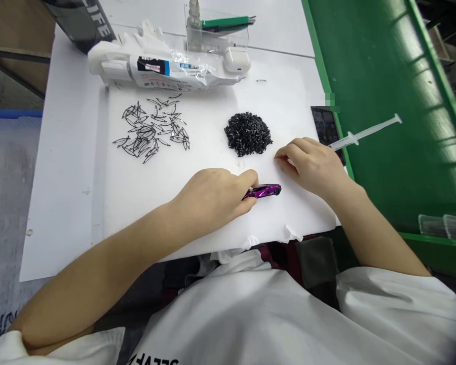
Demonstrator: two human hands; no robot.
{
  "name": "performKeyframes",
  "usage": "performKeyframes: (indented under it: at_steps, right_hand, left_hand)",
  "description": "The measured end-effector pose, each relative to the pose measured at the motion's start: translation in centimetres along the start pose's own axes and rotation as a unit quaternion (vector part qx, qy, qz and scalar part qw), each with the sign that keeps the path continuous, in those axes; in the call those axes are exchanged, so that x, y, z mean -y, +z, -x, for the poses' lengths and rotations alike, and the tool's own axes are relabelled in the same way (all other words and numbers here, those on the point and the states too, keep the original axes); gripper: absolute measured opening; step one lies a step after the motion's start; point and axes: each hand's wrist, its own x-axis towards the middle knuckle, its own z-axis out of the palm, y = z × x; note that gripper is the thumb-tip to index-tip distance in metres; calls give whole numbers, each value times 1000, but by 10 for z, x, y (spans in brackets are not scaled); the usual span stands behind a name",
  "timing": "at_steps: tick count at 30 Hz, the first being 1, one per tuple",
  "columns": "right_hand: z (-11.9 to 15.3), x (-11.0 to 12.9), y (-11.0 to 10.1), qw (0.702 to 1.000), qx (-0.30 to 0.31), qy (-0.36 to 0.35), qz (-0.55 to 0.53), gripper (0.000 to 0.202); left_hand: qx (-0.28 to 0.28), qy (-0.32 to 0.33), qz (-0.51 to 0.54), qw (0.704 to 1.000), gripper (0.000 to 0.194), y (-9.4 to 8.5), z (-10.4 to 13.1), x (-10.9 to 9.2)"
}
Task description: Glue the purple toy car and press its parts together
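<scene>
My left hand (221, 195) is closed around the rear of a purple toy car (268, 190), whose front pokes out to the right just above the white foam sheet (213, 137). To its right, my right hand (307, 162) has thumb and fingertips drawn together in a pinch low over the sheet. Whatever lies between those fingertips, if anything, is too small to make out. A heap of tiny glossy black pieces (248, 134) sits just left of the right fingertips. Farther left, thin black loop-shaped pieces (142, 132) lie scattered.
Along the back lie a white tube with printed labels (167, 71), a white earbud case (237, 60) and a clear tray with a small bottle (194, 28) and green-handled tweezers (226, 23). A dark bag (79, 25) stands back left. At right, a syringe (361, 136) crosses the green edge.
</scene>
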Motion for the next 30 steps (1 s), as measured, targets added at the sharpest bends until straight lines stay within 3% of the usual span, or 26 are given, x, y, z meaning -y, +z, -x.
performKeyframes:
  at_steps: [3, 6, 9, 30]
  right_hand:
    - [3, 18, -13, 997, -77, -12, -25, 12]
    - [9, 41, -23, 980, -173, -84, -57, 10]
    - [13, 56, -22, 966, -217, -128, -60, 17]
    - [14, 60, -11, 963, -224, -136, -60, 9]
  left_hand:
    - [4, -2, -2, 1000, 21, -1, 0, 0]
    - [7, -2, -7, 1000, 22, -1, 0, 0]
    - [4, 1, -14, 1000, 22, 0, -1, 0]
    - [5, 13, -29, 999, 20, 0, 0, 0]
